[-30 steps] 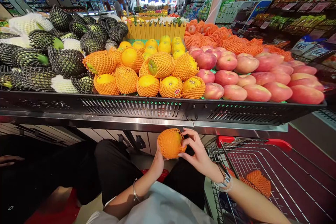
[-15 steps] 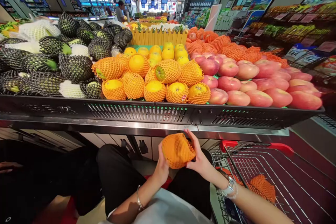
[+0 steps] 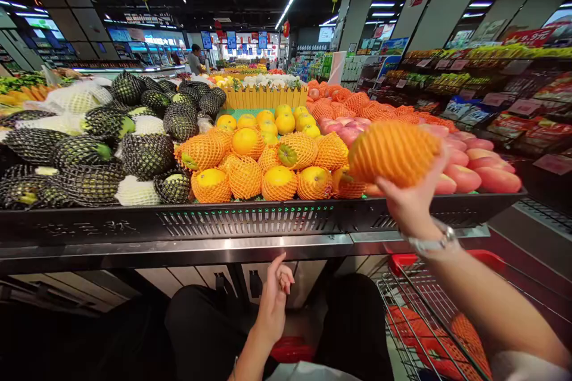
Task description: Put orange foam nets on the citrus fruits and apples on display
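Note:
My right hand (image 3: 413, 202) grips an orange in an orange foam net (image 3: 395, 153), held up in front of the display's right part. The foam covers most of the fruit, and motion blurs it a little. My left hand (image 3: 274, 294) is raised over my lap, below the steel ledge, with nothing in it. Its index finger points up and the other fingers are loosely bent. Beyond the hands, net-wrapped oranges (image 3: 243, 176) and bare oranges (image 3: 285, 124) are piled in a black display tray (image 3: 147, 223). Pink-red apples (image 3: 496, 178) lie partly hidden behind my right hand.
Black-netted green fruits (image 3: 147, 155) fill the display's left side. Apples in red-orange nets (image 3: 357, 107) lie at the back right. A wire shopping cart (image 3: 402, 297) holding netted fruit stands at lower right. Snack shelves (image 3: 504, 95) line the right, and a person (image 3: 195, 61) stands far back.
My right hand has carried the netted orange up and to the right, over the display's edge. My left hand has let go of it and stays low. The view has tilted upward.

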Tool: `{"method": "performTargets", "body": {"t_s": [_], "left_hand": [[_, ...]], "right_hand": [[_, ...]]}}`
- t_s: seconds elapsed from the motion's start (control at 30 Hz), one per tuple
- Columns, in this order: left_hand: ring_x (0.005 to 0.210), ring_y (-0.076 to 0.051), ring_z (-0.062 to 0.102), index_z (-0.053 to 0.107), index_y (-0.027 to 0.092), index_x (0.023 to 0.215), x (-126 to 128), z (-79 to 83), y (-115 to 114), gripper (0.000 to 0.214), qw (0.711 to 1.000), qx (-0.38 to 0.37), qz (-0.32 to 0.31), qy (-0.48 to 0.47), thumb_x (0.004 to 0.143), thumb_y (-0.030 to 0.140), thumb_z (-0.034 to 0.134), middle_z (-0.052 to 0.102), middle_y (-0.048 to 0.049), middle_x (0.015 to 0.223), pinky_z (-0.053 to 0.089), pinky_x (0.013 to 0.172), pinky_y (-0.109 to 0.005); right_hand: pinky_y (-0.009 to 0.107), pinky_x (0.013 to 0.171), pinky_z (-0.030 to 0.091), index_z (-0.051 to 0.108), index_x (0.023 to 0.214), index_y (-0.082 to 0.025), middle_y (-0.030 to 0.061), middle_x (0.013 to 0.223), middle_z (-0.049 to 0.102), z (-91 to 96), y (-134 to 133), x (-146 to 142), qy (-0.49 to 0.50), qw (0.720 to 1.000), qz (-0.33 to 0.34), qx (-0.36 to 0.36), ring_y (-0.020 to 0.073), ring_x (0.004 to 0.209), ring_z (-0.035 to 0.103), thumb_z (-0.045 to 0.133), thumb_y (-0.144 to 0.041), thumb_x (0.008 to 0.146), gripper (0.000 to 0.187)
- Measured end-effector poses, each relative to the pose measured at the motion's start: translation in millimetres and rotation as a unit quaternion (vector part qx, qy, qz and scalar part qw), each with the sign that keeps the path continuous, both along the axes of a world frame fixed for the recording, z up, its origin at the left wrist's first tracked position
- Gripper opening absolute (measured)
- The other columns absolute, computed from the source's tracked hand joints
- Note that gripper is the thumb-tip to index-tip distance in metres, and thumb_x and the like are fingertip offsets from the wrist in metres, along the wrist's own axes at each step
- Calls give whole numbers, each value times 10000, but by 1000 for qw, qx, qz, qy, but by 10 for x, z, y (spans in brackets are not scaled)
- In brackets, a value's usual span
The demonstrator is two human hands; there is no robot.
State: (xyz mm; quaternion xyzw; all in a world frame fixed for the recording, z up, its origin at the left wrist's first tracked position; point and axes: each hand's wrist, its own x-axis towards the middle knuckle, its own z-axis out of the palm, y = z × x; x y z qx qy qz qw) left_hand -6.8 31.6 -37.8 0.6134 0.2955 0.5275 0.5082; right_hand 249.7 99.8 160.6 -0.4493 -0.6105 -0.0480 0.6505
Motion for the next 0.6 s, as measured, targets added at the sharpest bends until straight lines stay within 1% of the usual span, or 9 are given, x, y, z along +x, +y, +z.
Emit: {"method": "performTargets", "body": {"t_s": [0.03, 0.1, 0.13, 0.17, 0.2, 0.27, 0.4, 0.5, 0.6], "left_hand": [[703, -154, 436, 363, 220, 1379, -32, -32, 3, 659, 1000, -29, 8, 9, 895, 662, 304, 504, -33, 868, 383, 679, -299], [741, -166, 465, 416, 210, 1341, -94, -72, 2, 582, 997, -66, 21, 35, 912, 600, 367, 501, -27, 832, 395, 730, -308], [749, -167, 474, 436, 208, 1323, -130, -80, 2, 548, 996, -75, 25, 49, 917, 572, 391, 499, -24, 821, 398, 744, -309], [753, -166, 479, 450, 208, 1310, -171, -83, 3, 520, 994, -82, 27, 62, 919, 549, 409, 498, -22, 821, 401, 751, -308], [753, -164, 482, 461, 208, 1296, -218, -84, 8, 501, 993, -88, 32, 73, 918, 534, 423, 498, -21, 827, 403, 754, -305], [753, -157, 484, 477, 209, 1274, -327, -94, 31, 476, 990, -101, 53, 88, 916, 519, 433, 501, -25, 859, 407, 757, -300], [766, -160, 493, 497, 209, 1245, -514, -161, 112, 440, 981, -134, 94, 107, 922, 499, 420, 495, -17, 839, 411, 761, -291], [739, -156, 482, 511, 205, 1228, -515, -198, 167, 427, 979, -140, 93, 113, 924, 491, 419, 481, -9, 808, 411, 733, -281], [708, -148, 463, 523, 200, 1210, -398, -196, 188, 423, 982, -139, 67, 107, 925, 493, 415, 471, -3, 794, 407, 724, -279]], "right_hand": [[486, 1208, 172, 289, 1388, -289, 64, 1453, 300, 236, 233, 13, -38, 998, -32, 35, 310, 1397, 258, 735, -597, 688, 886], [416, 1178, 269, 360, 1355, -252, 78, 1386, 400, 619, 727, 6, -119, 991, -41, 37, 260, 1319, 375, 760, -456, 733, 767], [403, 1140, 323, 392, 1331, -213, 96, 1335, 447, 747, 973, -6, -152, 987, -48, 4, 249, 1257, 430, 780, -405, 725, 745], [406, 1105, 351, 402, 1327, -179, 109, 1319, 463, 828, 1207, -19, -191, 977, -69, -64, 241, 1215, 447, 785, -373, 725, 740], [425, 1079, 359, 396, 1334, -150, 125, 1310, 469, 864, 1419, -27, -229, 960, -88, -139, 240, 1187, 446, 783, -349, 729, 745], [464, 1030, 380, 447, 1287, -81, 161, 1244, 513, 844, 1753, -16, -254, 939, -89, -213, 259, 1131, 468, 831, -280, 659, 763], [441, 1001, 408, 440, 1292, -71, 141, 1181, 568, 752, 2029, 137, -262, 912, -61, -310, 236, 1057, 527, 809, -267, 691, 732], [441, 1030, 406, 423, 1339, -121, 128, 1275, 541, 786, 2040, 238, -291, 903, 16, -316, 243, 1111, 526, 780, -285, 730, 725], [483, 1130, 307, 368, 1408, -159, 127, 1429, 410, 820, 2058, 180, -340, 896, 69, -277, 304, 1306, 397, 831, -261, 651, 893]]}}
